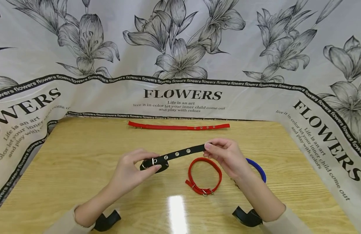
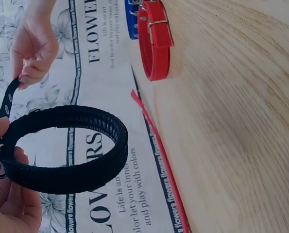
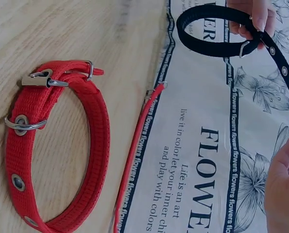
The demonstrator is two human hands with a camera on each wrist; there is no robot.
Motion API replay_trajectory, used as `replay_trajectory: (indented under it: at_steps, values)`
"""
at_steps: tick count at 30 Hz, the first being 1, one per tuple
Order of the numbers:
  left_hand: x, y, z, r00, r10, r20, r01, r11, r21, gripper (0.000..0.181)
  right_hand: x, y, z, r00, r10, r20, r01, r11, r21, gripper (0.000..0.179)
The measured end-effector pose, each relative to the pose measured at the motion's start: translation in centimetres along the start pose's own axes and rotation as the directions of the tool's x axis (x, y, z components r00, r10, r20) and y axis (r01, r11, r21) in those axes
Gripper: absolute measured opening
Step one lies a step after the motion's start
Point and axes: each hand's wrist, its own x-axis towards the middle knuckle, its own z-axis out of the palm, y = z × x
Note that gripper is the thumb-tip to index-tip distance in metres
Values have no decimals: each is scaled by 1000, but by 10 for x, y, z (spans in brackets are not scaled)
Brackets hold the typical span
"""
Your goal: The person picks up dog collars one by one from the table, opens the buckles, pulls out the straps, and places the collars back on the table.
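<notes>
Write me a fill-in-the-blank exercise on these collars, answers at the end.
The left hand and right hand hold a collar coloured ____.
The blue collar lies partly hidden behind the ____ arm.
Besides the looped red collar, the table bears a straight strap coloured ____.
Missing words: black; right; red.

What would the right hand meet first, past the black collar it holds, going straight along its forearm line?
Probably the straightened red collar, up-left of the right hand in the head view. The hand looks raised, so it could pass over it; depth is unclear.
</notes>
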Motion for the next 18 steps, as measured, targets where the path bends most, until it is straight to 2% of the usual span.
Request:
replay_trajectory:
  at_steps: [6,14,18]
  values:
    - [0,-2,4,1000,-24,17,25,998,-49,26,2,0,-3,999,40,-8,-40,998,44,23]
    - [1,-2,5,998,-44,45,46,998,-45,28,2,1,-5,999,46,10,-47,995,84,22]
    - [1,-2,6,997,-54,56,57,997,-48,28,3,3,-5,998,49,28,-51,996,73,23]
